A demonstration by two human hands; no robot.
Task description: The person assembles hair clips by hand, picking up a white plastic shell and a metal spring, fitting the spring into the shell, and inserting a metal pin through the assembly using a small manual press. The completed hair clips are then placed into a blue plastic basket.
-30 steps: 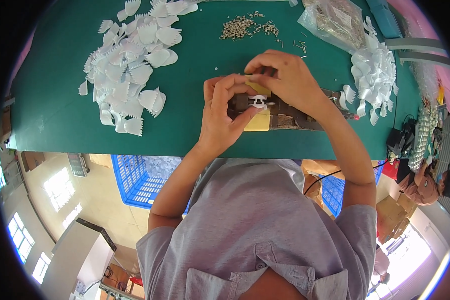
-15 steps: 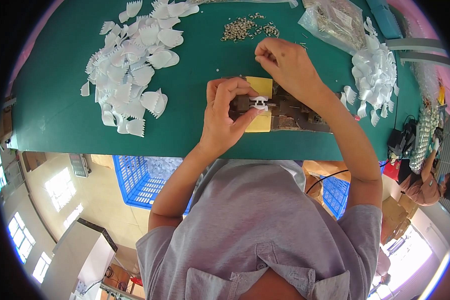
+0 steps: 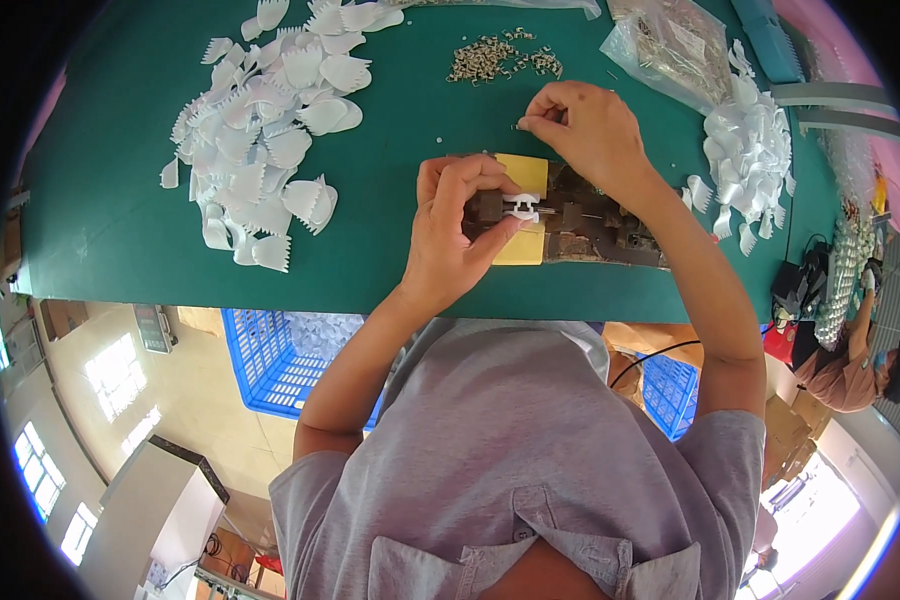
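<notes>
My left hand [image 3: 460, 215] is closed, thumb and fingers pinching a white plastic claw clip [image 3: 523, 208] from both sides. The clip sits at the middle of a dark fixture [image 3: 595, 225], over a yellow plate [image 3: 520, 170]. My right hand [image 3: 590, 130] hovers beyond the fixture, thumb and forefinger pressed together. A tiny metal spring [image 3: 517, 127] pokes out from its fingertips, too small to make out well. Beyond that hand lies a heap of small metal springs [image 3: 482, 60].
White toothed clip halves [image 3: 260, 130] are heaped at the left, with another white pile [image 3: 750, 150] at the right. A clear plastic bag [image 3: 670, 50] of metal parts lies at the far right. Below the green table [image 3: 370, 275] stands a blue basket [image 3: 260, 365]. Another person [image 3: 855, 370] is at far right.
My right hand has shifted slightly right and nearer to me, and a small metal bit now shows at its fingertips. My left hand keeps its hold on the clip.
</notes>
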